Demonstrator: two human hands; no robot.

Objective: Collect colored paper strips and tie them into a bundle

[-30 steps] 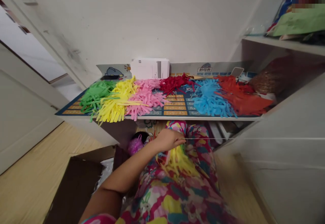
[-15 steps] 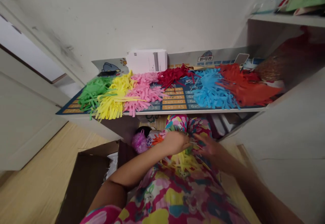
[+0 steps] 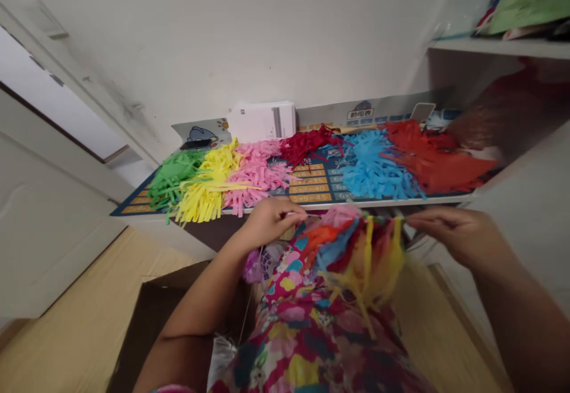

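A string of paper tassels [image 3: 342,244] in pink, orange, blue, dark red and yellow hangs between my hands, above my flower-patterned lap. The yellow strands at its right end are blurred. My left hand [image 3: 274,221] pinches the string at its left end, just in front of the shelf edge. At the other end my right hand [image 3: 458,233] is closed on the string beside the yellow tassel. A thin thread trails down from below my left hand toward the box.
On the shelf board [image 3: 312,204] lie fringed paper piles: green [image 3: 176,176], yellow [image 3: 209,185], pink [image 3: 258,173], dark red [image 3: 307,143], blue [image 3: 378,167] and orange-red [image 3: 439,158]. White cards [image 3: 262,121] lean on the wall. A cardboard box [image 3: 155,310] stands at lower left.
Both hands have risen from the lap and moved apart, the left leftward and the right rightward. The tassel string, bunched before, is now lifted and stretched between them.
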